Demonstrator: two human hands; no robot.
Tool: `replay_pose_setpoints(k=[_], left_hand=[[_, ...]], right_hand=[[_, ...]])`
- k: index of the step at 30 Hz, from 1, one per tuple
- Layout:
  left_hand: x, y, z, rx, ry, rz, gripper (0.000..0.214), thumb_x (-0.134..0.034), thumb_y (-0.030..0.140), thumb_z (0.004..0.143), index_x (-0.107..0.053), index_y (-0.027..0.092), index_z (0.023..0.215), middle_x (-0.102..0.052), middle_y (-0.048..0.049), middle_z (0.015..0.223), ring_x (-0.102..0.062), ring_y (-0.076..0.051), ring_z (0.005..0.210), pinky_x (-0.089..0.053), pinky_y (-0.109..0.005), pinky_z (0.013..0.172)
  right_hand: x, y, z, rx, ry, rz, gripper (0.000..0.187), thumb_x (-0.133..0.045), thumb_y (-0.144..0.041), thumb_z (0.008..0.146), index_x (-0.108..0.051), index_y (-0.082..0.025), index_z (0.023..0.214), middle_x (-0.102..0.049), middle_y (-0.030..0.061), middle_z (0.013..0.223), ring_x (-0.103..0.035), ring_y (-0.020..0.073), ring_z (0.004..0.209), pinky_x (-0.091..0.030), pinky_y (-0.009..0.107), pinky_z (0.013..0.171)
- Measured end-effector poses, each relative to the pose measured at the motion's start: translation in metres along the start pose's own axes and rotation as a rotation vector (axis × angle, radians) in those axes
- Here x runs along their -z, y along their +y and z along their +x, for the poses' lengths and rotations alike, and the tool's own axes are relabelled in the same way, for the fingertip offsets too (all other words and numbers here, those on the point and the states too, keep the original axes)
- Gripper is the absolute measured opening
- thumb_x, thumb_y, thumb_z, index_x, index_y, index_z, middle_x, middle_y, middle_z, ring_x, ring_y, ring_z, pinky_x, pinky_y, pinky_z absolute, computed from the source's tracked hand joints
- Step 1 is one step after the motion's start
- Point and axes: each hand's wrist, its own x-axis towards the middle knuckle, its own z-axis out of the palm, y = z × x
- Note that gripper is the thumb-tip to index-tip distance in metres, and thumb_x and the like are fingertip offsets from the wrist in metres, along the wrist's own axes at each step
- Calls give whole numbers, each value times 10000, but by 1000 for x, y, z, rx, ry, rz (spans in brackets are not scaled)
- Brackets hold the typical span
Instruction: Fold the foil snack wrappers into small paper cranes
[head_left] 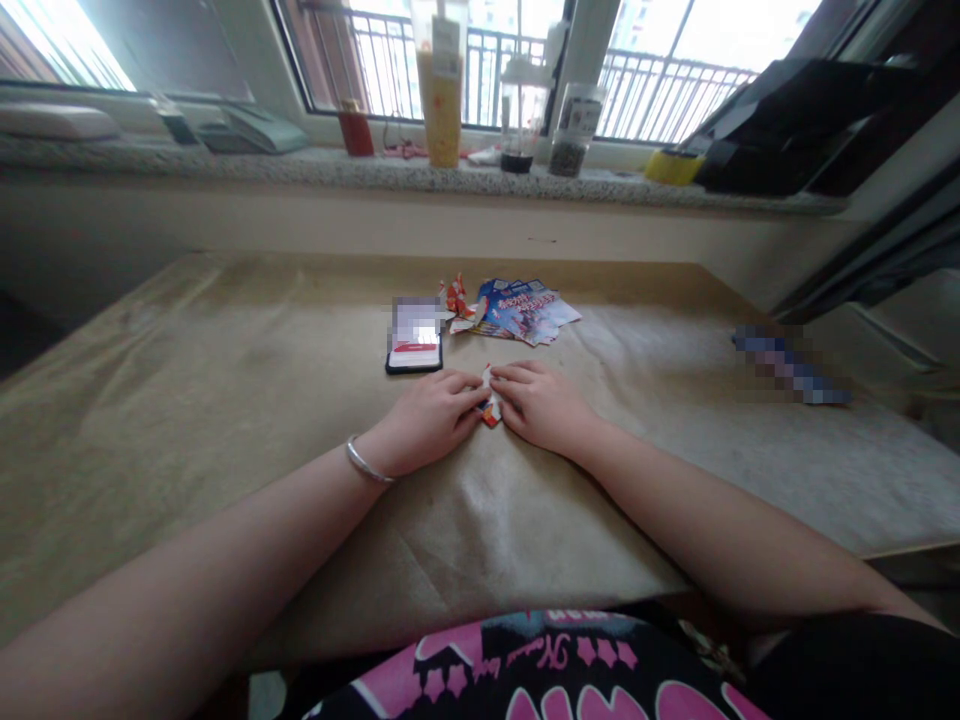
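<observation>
A small piece of folded printed paper, white with orange and blue patches, lies on the cloth-covered table in front of me. My left hand presses its fingertips onto the paper's left side, and a silver bangle circles that wrist. From the other side, the fingers of my right hand hold the paper down. Parts of the paper are hidden under both hands. Just beyond my left hand rests a phone with its screen lit. Behind the paper are a fanned stack of printed sheets and an orange-and-white folded paper figure.
A tan cloth covers the table. Toward the right edge lies a blurred blue packet-like item. On the stone windowsill stand a tall bottle of yellow contents, a red jar, clear cups and a yellow tape roll.
</observation>
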Motion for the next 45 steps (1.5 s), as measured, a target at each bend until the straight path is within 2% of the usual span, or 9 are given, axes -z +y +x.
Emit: replay_pose_setpoints(k=[5, 11, 18, 26, 30, 36, 40, 45], left_hand=[[3, -1, 1, -29, -3, -45, 296, -479, 248, 898, -602, 170, 1155, -628, -92, 1140, -567, -205, 1045, -469, -361, 931], [7, 1, 2, -31, -1, -87, 238, -498, 180, 863, -630, 150, 1059, -646, -92, 1117, -589, -196, 1043, -484, -336, 930], [5, -1, 5, -54, 11, -74, 249, -488, 146, 853, -641, 171, 1047, -649, -76, 1109, -587, -190, 1036, -482, -343, 932], [4, -1, 4, -18, -8, -40, 262, -478, 166, 868, -654, 174, 1061, -643, -86, 1104, -591, -196, 1002, -492, -348, 898], [6, -2, 4, -19, -28, -13, 273, -481, 189, 876, -656, 186, 1086, -647, -77, 1120, -594, -190, 1011, -489, -342, 911], [14, 4, 5, -61, -60, 129, 280, -472, 184, 884, -647, 175, 1103, -675, -76, 1062, -607, -194, 964, -505, -339, 868], [13, 12, 4, -73, -83, 211, 288, -463, 144, 878, -620, 129, 1119, -663, -110, 1048, -603, -216, 949, -514, -357, 840], [13, 15, 3, -84, -106, 218, 306, -432, 173, 895, -580, 87, 1149, -641, -147, 1079, -590, -238, 992, -504, -368, 859]], right_hand=[[-1, -3, 1, 6, -8, 7, 385, -445, -184, 864, -608, -85, 1199, -584, 121, 1284, -532, 233, 1126, -427, 365, 990], [0, -2, 3, -58, -32, 12, 376, -404, -245, 908, -624, -143, 1195, -601, 58, 1275, -552, 224, 1082, -431, 362, 974], [-1, -5, 7, -129, -83, -37, 427, -389, -258, 889, -563, -148, 1263, -546, 40, 1342, -523, 263, 1103, -422, 416, 965], [-5, 3, 11, -96, -135, -13, 482, -393, -242, 881, -487, -101, 1333, -464, 82, 1410, -320, 292, 1339, -285, 452, 1106], [-7, 3, 9, -65, -129, -26, 480, -387, -224, 895, -469, -67, 1341, -455, 117, 1412, -351, 297, 1326, -321, 428, 1095], [-2, 0, 5, 37, -41, -49, 334, -453, -209, 892, -639, -112, 1152, -619, 113, 1213, -504, 257, 1173, -400, 388, 1033], [8, -2, 5, 52, -91, -43, 276, -474, -192, 886, -700, -136, 1033, -683, 109, 1071, -567, 227, 1054, -453, 351, 946], [18, 0, 3, 18, -157, -10, 281, -470, -231, 893, -730, -187, 988, -694, 64, 1098, -616, 199, 980, -467, 313, 894]])
